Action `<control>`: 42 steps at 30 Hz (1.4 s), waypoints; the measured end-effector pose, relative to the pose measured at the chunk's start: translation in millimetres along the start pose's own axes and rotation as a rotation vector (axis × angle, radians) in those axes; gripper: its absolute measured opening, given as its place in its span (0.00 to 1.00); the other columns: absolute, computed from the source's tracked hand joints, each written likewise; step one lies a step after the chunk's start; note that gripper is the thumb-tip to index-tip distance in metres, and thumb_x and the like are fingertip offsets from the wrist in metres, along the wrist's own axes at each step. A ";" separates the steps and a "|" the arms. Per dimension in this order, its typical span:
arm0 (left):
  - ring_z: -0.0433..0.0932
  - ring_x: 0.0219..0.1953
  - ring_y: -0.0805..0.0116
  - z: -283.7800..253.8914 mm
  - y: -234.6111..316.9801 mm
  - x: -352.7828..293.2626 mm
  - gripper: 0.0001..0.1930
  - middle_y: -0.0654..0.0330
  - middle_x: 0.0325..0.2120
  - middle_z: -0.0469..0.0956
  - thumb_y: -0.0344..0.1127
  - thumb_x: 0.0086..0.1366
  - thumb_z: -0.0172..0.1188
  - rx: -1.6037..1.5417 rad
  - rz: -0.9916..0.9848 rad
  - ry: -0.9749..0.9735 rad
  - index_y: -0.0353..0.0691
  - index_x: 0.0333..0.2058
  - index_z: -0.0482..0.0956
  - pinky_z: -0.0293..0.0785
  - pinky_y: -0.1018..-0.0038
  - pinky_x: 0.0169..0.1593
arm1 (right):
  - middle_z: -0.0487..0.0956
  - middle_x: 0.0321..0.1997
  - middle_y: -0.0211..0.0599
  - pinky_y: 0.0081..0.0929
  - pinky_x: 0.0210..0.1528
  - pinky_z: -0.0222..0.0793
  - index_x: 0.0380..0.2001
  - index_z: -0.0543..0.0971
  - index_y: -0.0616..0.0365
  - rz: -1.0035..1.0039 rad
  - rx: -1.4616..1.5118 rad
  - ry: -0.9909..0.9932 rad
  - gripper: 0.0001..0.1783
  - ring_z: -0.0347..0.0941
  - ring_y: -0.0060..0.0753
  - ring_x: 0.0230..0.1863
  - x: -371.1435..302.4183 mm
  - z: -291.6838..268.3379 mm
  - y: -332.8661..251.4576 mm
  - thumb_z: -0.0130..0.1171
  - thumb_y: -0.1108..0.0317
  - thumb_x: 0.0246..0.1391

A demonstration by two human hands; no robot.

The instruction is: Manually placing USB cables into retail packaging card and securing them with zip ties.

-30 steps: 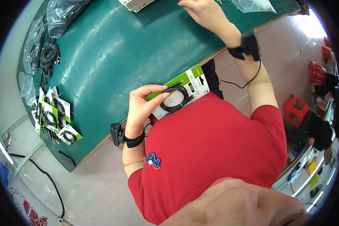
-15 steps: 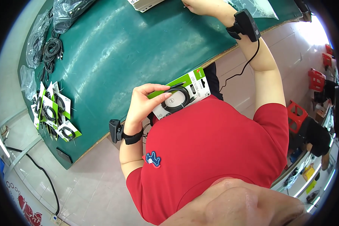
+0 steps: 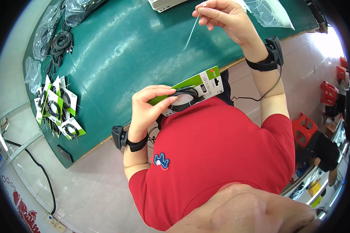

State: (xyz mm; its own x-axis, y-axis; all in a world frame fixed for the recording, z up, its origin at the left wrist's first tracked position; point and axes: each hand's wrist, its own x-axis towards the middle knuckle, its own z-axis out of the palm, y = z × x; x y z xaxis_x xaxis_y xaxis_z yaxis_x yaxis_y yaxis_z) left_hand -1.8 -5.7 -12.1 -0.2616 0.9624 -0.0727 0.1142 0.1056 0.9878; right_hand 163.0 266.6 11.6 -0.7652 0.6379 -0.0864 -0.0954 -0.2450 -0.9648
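My left hand (image 3: 149, 105) pinches a white and green card (image 3: 198, 80) between thumb and fingers, close to my red shirt. A coiled black cable (image 3: 182, 94) lies against the card's face, partly under my fingertips. Over the table, my right hand (image 3: 225, 19) is closed at the fingertips on a thin whitish cable tie (image 3: 190, 35), which hangs down toward the table. Beside that hand, at the far right of the table, lies a clear bag (image 3: 272, 14) of similar thin strips.
On the green table (image 3: 120, 73), several carded cables (image 3: 53, 106) are heaped at the left. Loose black cables (image 3: 61, 44) and plastic bags (image 3: 44, 37) lie behind them. White cards (image 3: 165, 4) are stacked at the far edge; a dark flat object (image 3: 65, 153) sits at the near left corner.
My right hand has come back from the far edge, drawing out the cable tie, which now shows in full. The card in my left hand has tilted slightly.
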 end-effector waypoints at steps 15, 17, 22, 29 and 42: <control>0.84 0.33 0.59 5.8 0.1 -3.3 0.13 0.53 0.34 0.84 0.18 0.46 0.68 0.549 0.680 0.133 0.36 0.33 0.84 0.80 0.72 0.35 | 0.82 0.33 0.39 0.18 0.28 0.74 0.36 0.77 0.62 0.009 0.141 -0.115 0.06 0.80 0.25 0.29 -23.9 26.0 0.9 0.59 0.69 0.63; 0.84 0.33 0.58 10.2 -6.8 -6.4 0.13 0.53 0.35 0.83 0.18 0.45 0.67 0.562 0.734 0.113 0.36 0.32 0.84 0.80 0.71 0.34 | 0.82 0.32 0.40 0.17 0.27 0.74 0.36 0.77 0.63 0.087 0.126 -0.104 0.07 0.80 0.25 0.28 -28.7 31.0 4.1 0.59 0.69 0.63; 0.84 0.33 0.59 9.2 -16.5 -7.9 0.13 0.53 0.35 0.83 0.20 0.43 0.67 0.590 0.793 0.079 0.35 0.32 0.84 0.79 0.71 0.33 | 0.82 0.31 0.40 0.16 0.26 0.74 0.36 0.77 0.64 0.188 0.074 -0.120 0.07 0.80 0.25 0.28 -28.2 42.4 17.8 0.60 0.70 0.62; 0.83 0.32 0.59 13.8 -15.3 -11.9 0.13 0.53 0.34 0.81 0.20 0.43 0.68 0.567 0.778 0.087 0.35 0.32 0.84 0.79 0.71 0.31 | 0.83 0.30 0.38 0.15 0.27 0.73 0.35 0.77 0.65 0.205 -0.047 -0.201 0.07 0.80 0.22 0.28 -23.7 51.8 29.9 0.62 0.72 0.60; 0.84 0.33 0.60 12.1 -27.0 -17.8 0.12 0.55 0.34 0.80 0.24 0.46 0.69 0.575 0.818 0.059 0.37 0.32 0.84 0.76 0.73 0.28 | 0.83 0.31 0.37 0.14 0.26 0.72 0.35 0.77 0.64 0.212 -0.138 -0.140 0.07 0.79 0.20 0.26 -26.7 52.4 32.3 0.62 0.71 0.60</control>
State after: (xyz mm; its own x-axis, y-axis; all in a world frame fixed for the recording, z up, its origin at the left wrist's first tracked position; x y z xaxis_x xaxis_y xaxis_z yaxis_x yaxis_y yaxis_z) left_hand 11.4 -22.7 -39.2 0.0593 0.7807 0.6221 0.7222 -0.4637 0.5132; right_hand 147.1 203.4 -4.2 -0.8402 0.4737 -0.2640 0.1563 -0.2547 -0.9543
